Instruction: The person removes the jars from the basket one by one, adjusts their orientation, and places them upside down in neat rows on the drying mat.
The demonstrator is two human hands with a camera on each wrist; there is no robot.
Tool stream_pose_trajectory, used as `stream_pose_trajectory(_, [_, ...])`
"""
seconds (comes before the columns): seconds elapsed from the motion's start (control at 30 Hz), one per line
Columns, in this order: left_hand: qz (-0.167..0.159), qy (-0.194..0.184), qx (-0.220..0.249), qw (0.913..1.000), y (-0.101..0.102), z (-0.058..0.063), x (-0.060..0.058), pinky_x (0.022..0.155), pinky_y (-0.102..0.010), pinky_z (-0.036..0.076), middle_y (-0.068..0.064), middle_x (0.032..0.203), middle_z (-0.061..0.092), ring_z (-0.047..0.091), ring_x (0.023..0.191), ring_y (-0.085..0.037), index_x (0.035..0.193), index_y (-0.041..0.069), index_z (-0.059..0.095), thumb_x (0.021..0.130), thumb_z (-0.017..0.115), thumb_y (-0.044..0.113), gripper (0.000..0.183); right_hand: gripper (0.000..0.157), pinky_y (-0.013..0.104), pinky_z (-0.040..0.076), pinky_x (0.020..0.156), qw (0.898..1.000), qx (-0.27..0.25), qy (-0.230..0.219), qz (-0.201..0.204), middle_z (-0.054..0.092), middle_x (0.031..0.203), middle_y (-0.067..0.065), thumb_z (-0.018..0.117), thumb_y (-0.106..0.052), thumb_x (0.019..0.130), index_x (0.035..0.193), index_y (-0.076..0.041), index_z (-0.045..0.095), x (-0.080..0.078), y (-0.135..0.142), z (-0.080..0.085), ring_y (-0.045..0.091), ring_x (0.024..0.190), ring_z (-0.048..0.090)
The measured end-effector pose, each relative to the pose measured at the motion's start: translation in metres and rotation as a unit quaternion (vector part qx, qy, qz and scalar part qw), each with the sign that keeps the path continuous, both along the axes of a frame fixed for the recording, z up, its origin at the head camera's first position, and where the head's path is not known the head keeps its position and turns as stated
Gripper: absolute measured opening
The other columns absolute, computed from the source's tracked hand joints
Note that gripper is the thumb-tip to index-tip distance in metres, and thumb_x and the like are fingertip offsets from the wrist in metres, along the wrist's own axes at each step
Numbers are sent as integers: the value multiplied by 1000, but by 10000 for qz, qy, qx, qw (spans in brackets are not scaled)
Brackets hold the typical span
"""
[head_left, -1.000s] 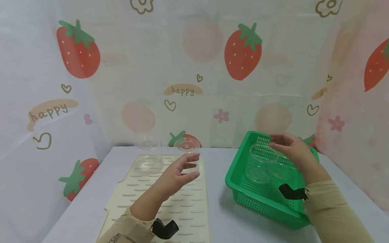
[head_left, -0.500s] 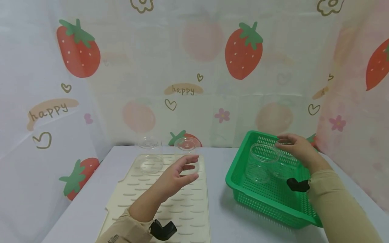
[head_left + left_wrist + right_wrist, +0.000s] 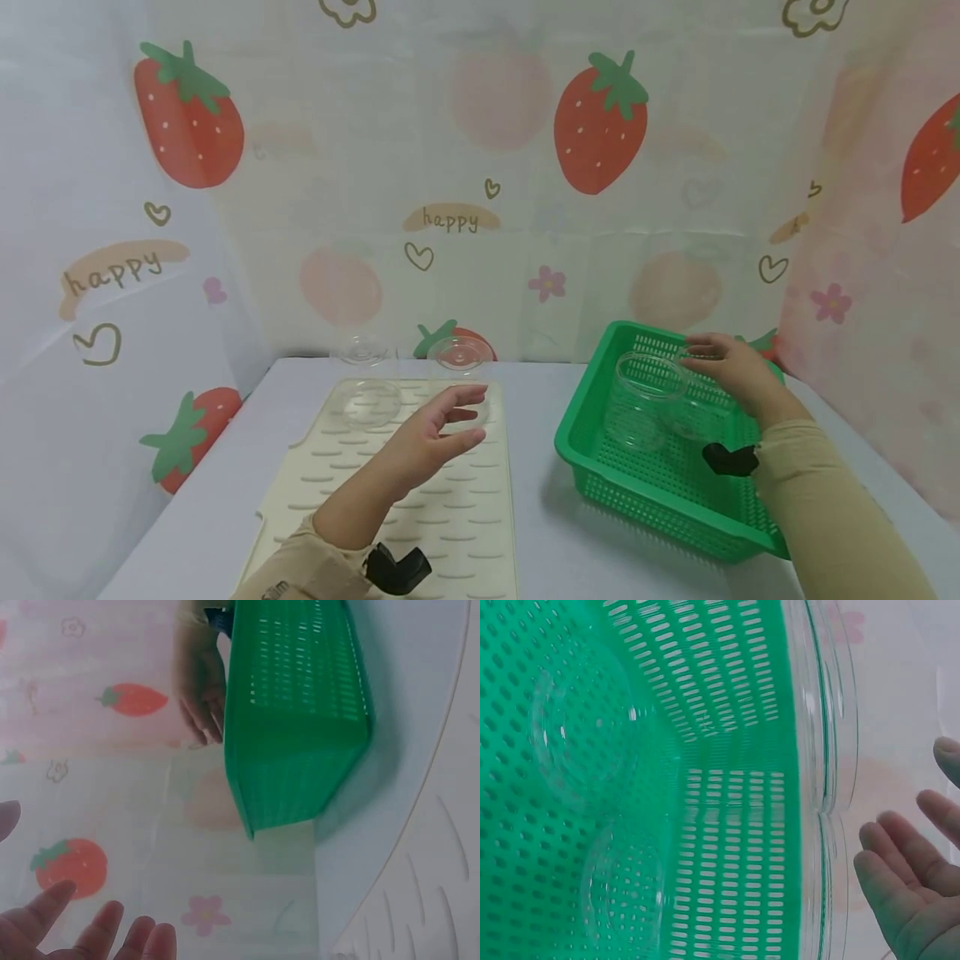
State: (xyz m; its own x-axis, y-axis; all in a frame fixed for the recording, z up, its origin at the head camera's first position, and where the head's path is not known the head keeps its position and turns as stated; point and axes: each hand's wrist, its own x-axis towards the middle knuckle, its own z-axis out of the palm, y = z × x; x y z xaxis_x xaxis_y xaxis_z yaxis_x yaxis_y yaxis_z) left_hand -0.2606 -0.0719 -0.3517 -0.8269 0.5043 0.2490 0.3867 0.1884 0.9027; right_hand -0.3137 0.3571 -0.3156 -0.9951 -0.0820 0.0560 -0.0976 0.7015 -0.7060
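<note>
My left hand [image 3: 431, 437] is held over the cream ridged mat [image 3: 382, 508], fingers and thumb spread apart. It overlaps a clear plastic cup [image 3: 461, 354] behind it. Another clear cup [image 3: 367, 404] stands to the left on the mat; both show a ringed end on top. In the left wrist view, nothing lies between the fingers [image 3: 105, 926]. Two clear cups stand with rims up in the green basket [image 3: 637, 492]: one nearer the middle [image 3: 637, 408], the other [image 3: 693, 417] under my right hand [image 3: 738, 375]. In the right wrist view, its loosely bent fingers [image 3: 889, 881] are apart from the rims.
The basket has perforated walls and stands on the white table [image 3: 543, 542], right of the mat. Behind the table hangs a strawberry-print cloth [image 3: 517, 175], which also closes off both sides.
My right hand has shifted slightly to the right over the basket, then stayed nearly still. The left hand has barely moved. The cups stand where they were.
</note>
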Motion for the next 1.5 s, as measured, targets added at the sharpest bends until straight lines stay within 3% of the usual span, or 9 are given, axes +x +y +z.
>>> stream_pose_trajectory(0.17, [-28, 114, -105, 9999, -1, -2, -2, 93, -45, 42, -6, 137, 42, 42, 123, -28, 135, 20, 40, 89, 59, 25, 50, 69, 59, 33, 94, 9999, 43, 48, 79, 40, 134, 27, 51, -48, 89, 138, -2, 34, 0, 0, -1, 44, 122, 36])
stream_pose_trajectory(0.43, [19, -87, 30, 10000, -1, -3, -3, 93, -44, 42, -2, 136, 42, 41, 124, -28, 134, 23, 42, 89, 60, 25, 49, 60, 60, 33, 93, 9992, 310, -90, 256, 43, 133, 26, 51, -39, 92, 136, 0, 36, -3, -3, -2, 46, 120, 38])
stream_pose_trajectory(0.73, [18, -109, 53, 9999, -2, -2, -1, 93, -45, 42, -1, 136, 42, 40, 124, -29, 134, 24, 42, 89, 60, 26, 48, 47, 59, 32, 95, 9986, 339, -57, 403, 44, 131, 26, 47, -21, 96, 136, 2, 36, -3, -4, -2, 45, 122, 37])
stream_pose_trajectory(1.17, [-84, -35, 47, 9999, -5, -2, 0, 94, -43, 41, -7, 136, 42, 41, 123, -29, 134, 18, 41, 90, 58, 23, 48, 46, 56, 40, 89, 9969, 654, 169, 411, 51, 123, 28, 51, -25, 94, 130, 3, 44, 2, -10, 0, 44, 113, 47])
stream_pose_trajectory(1.4, [-124, -20, 75, 9999, -5, -3, 0, 93, -42, 42, -7, 136, 42, 42, 122, -29, 134, 18, 41, 90, 59, 23, 48, 49, 35, 50, 82, 9993, -22, -156, 354, 51, 122, 29, 55, -23, 92, 128, 7, 43, 3, -9, -2, 32, 101, 59])
stream_pose_trajectory(1.5, [-129, -44, 82, 9999, -6, -3, 1, 94, -43, 41, -7, 136, 42, 42, 122, -29, 134, 18, 41, 90, 58, 22, 48, 48, 31, 50, 82, 9980, -280, -336, 450, 49, 124, 29, 55, -17, 92, 129, 9, 41, 4, -5, -3, 29, 102, 58])
